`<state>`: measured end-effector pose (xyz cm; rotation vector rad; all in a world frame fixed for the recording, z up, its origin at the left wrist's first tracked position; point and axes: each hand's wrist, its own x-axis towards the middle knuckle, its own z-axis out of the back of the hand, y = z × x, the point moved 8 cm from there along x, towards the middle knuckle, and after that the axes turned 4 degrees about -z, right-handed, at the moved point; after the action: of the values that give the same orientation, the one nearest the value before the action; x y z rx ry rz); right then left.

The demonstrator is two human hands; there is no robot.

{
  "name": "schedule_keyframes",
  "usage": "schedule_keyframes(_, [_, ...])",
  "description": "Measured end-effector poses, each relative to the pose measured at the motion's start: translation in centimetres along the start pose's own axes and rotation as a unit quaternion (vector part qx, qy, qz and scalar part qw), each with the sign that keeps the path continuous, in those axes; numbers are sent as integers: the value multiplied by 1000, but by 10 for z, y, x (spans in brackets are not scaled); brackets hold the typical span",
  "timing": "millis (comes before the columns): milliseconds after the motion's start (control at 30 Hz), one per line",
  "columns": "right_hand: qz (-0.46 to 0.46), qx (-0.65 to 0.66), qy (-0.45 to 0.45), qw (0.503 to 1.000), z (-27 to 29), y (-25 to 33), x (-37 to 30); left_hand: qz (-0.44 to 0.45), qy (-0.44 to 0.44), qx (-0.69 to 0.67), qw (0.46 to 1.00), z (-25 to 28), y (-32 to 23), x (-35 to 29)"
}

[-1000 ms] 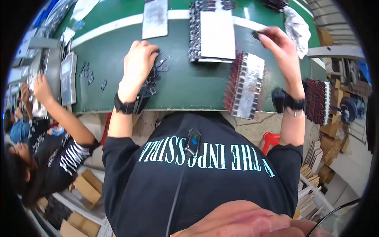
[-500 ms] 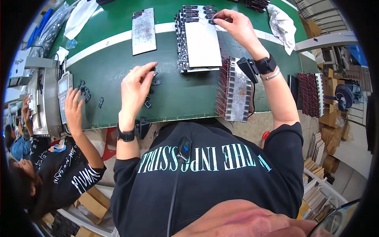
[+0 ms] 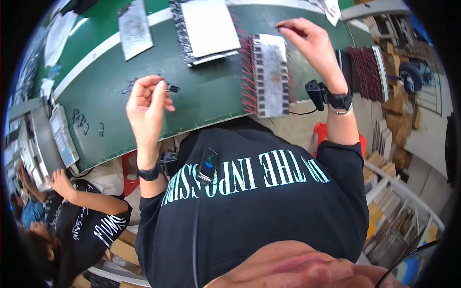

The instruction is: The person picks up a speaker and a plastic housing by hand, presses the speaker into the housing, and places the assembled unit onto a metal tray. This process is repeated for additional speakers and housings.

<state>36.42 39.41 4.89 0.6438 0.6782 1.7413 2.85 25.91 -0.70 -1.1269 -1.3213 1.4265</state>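
My left hand (image 3: 150,105) is closed, thumb and index finger pressed together, just above several small black parts (image 3: 173,88) on the green table. What it pinches, if anything, is hidden. Over the table's right part, my right hand (image 3: 311,44) pinches a small dark piece (image 3: 280,27), too small to name. Below and left of it lies a metal plate (image 3: 272,72) lined along its edges with black parts trailing red wires. A stack of white-topped plates (image 3: 211,26) with black parts along its side stands at the far middle.
A bare metal plate (image 3: 136,31) lies at the far left. Loose black parts (image 3: 79,120) are near a keypad device (image 3: 64,134). Another red-wired bundle (image 3: 367,72) sits at right. A co-worker's hand (image 3: 62,185) is at lower left.
The view has shifted, so the table sits higher. My right hand has left the top of the white-topped stack and is now beyond the red-wired plate. The co-worker's hand has moved down from the keypad device.
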Motion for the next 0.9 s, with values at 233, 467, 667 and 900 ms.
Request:
schedule_keyframes(233, [26, -133, -19, 991, -17, -21, -75, 78, 93, -82, 989, -50, 17, -6])
schedule_keyframes(467, [18, -101, 7, 995, -17, -18, -83, 56, 154, -155, 974, -93, 8, -21])
schedule_keyframes(667, [25, -28, -6, 999, -21, -7, -85, 43, 160, -114, 980, -93, 8, -19])
schedule_keyframes(900, [-83, 309, 48, 946, -79, 61, -97, 9, 139, -117, 983, -106, 6, -16])
